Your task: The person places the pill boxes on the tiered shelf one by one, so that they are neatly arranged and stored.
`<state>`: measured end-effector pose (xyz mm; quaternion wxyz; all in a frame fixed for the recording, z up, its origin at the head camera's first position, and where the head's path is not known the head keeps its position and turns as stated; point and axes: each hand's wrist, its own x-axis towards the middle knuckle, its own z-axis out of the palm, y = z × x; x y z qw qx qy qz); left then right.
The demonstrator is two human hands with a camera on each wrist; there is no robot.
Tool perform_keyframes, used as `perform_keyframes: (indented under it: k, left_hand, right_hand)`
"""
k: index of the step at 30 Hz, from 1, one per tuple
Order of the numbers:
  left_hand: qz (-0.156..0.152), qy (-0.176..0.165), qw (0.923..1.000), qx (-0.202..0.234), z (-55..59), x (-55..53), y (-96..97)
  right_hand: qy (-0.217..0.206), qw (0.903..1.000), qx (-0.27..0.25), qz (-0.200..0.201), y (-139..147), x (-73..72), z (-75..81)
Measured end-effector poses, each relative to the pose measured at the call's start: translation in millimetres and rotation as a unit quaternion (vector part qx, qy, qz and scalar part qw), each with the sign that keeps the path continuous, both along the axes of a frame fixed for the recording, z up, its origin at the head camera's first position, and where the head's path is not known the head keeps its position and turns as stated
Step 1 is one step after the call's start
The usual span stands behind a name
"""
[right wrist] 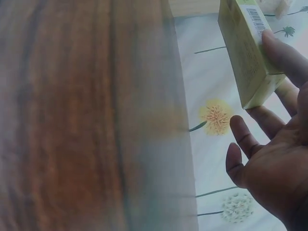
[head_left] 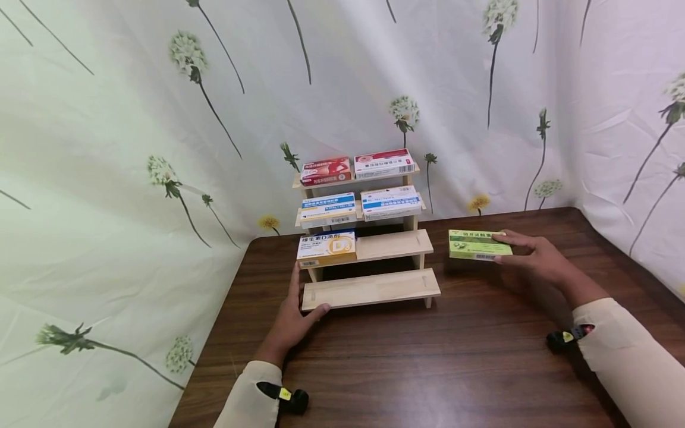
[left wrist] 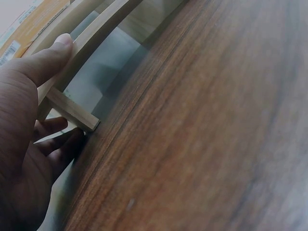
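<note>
A wooden tiered rack (head_left: 374, 287) stands on the table with medicine boxes on its upper steps. My left hand (head_left: 292, 321) grips the left end of its lowest step. In the left wrist view the thumb (left wrist: 54, 60) lies on the step's front edge, with the other fingers around the side by the leg. To the rack's right, my right hand (head_left: 537, 261) pinches a green medicine box (head_left: 478, 245) by its right end, above the table. The right wrist view shows the thumb on the barcode side of this box (right wrist: 248, 53) and fingers beneath.
On the top step sit a red box (head_left: 326, 171) and a red-and-white box (head_left: 384, 163). Two blue-and-white boxes (head_left: 327, 209) occupy the step below. A vitamin D box (head_left: 326, 247) is on the third step's left half. Floral cloth (head_left: 342, 89) hangs behind the brown table (head_left: 396, 362).
</note>
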<state>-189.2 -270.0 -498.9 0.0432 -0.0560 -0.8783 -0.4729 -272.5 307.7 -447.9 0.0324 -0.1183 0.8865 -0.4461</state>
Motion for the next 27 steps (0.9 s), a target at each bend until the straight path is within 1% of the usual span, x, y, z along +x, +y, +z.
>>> perform_keyframes:
  k: [8,15,18,27]
  left_hand:
    - [-0.001,0.005,1.0,0.003,0.0,-0.4,0.1]
    - [-0.012,0.004,0.9998,0.016,2.1,0.5,0.7]
    - [-0.013,0.004,0.9998,0.015,2.5,0.3,0.8]
    - [-0.011,0.004,0.9999,0.008,0.8,-0.2,-0.2]
  right_hand:
    - [0.001,1.0,-0.007,-0.005,-0.6,-1.4,14.6]
    - [0.039,0.9992,-0.013,0.002,-1.5,3.6,25.8]
    - [0.047,0.9987,-0.017,0.007,-3.1,3.6,30.9]
    - [0.075,0.9968,0.001,0.028,-11.2,0.7,45.0]
